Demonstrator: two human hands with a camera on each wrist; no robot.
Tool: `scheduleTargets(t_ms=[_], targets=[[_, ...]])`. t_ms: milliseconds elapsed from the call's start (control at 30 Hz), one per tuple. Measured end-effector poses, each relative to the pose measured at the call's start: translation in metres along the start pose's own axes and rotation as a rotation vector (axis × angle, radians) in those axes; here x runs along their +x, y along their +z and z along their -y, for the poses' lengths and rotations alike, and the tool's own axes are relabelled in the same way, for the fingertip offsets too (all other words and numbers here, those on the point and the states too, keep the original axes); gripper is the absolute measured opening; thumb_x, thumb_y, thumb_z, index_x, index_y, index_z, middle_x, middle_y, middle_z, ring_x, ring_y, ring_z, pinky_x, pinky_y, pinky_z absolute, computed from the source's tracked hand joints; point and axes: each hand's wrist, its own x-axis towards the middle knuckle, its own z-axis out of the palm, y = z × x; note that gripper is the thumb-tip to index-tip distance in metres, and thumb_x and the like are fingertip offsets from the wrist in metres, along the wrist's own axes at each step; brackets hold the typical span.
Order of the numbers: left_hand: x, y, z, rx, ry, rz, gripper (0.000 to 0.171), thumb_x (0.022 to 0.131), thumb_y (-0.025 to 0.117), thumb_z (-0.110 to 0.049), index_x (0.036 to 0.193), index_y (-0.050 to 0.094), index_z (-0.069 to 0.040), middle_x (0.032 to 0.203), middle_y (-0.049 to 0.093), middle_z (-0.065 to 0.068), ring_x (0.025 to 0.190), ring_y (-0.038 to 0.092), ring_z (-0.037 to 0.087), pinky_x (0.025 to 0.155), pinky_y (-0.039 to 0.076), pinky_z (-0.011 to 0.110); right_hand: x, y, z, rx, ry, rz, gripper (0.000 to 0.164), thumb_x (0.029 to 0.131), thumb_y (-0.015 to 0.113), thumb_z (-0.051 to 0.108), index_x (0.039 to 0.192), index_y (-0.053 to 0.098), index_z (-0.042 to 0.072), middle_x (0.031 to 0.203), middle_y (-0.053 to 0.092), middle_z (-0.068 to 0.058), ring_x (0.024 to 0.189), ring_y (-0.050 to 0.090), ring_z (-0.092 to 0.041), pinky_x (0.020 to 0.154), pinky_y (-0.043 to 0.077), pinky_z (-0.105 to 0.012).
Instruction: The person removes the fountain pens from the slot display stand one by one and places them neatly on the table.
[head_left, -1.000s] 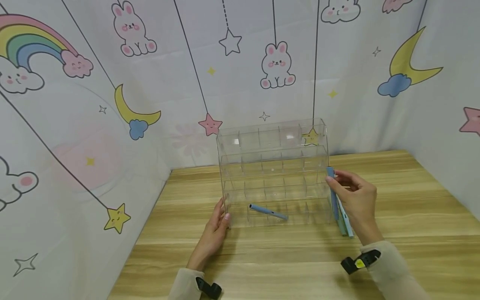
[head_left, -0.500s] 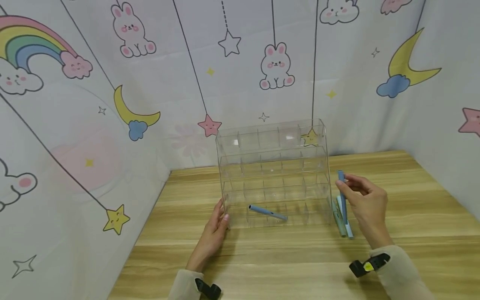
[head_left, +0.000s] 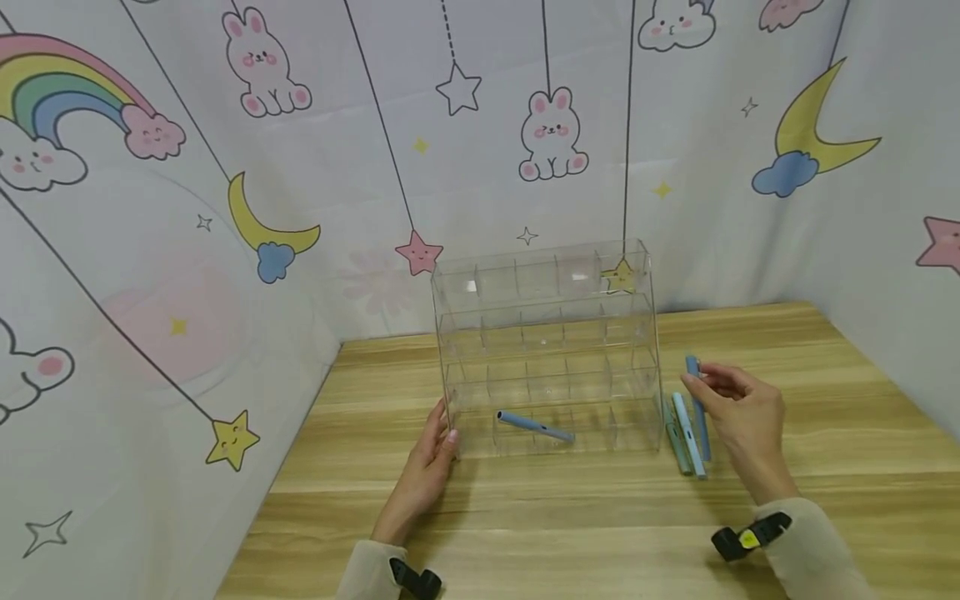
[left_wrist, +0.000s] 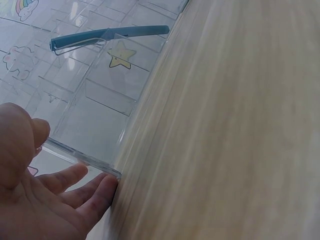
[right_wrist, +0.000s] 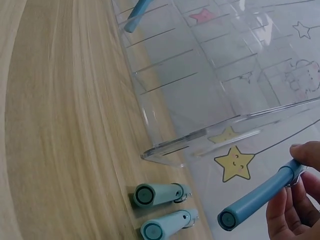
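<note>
A clear, many-celled acrylic rack stands on the wooden table. My left hand rests at its lower left side, fingertips touching the outer side panel in the left wrist view. A blue capped pen lies slanted in the rack's bottom row. To the right of the rack, my right hand pinches another blue pen between thumb and fingers near its clip. This pen points down towards the table, clear of the rack. Beside it lie a pale blue pen and a green pen.
Behind the rack hangs a white cloth backdrop printed with rabbits, stars and moons, continuing along both sides. The wooden table extends in front of the rack. Each wrist wears a black strapped camera.
My right hand has moved right and slightly down with the blue pen, away from the rack's right edge and past the two lying pens. The left hand stays put.
</note>
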Motion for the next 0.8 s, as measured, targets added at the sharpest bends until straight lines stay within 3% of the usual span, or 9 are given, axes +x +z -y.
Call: scheduleTargets(t_ms=[367,633,800], targets=[[0.0,0.0,-0.001,0.004,-0.002,0.004,0.061,0.118,0.044,-0.025,0.173,0.019,-0.018,0.164,0.046,0.029,0.146,0.055,0.049,0.114,0.047,0.063,0.007,-0.007,-0.015,-0.115,0.042,0.054,0.051,0.094,0.086,0.035,0.128,0.074,-0.001,0.08,0.067,0.03,0.077,0.063,0.005,0.067,0.054,-0.013],[-0.002,0.0,0.0,0.011,0.002,0.006,0.063,0.117,0.045,-0.024,0.173,0.017,-0.012,0.165,0.044,0.031,0.147,0.054,0.049,0.115,0.046,0.064,0.009,-0.007,-0.02,-0.169,0.04,0.039,0.051,0.094,0.086,0.037,0.127,0.076,0.0,0.077,0.065,0.031,0.074,0.062,0.007,0.065,0.052,-0.013],[0.0,0.0,0.0,0.021,-0.005,-0.003,0.061,0.117,0.046,-0.023,0.172,0.021,-0.018,0.162,0.05,0.028,0.142,0.059,0.045,0.112,0.049,0.058,0.01,-0.007,-0.023,-0.183,0.052,0.042,0.052,0.094,0.085,0.038,0.128,0.076,0.001,0.077,0.064,0.03,0.074,0.061,0.007,0.065,0.052,-0.013]])
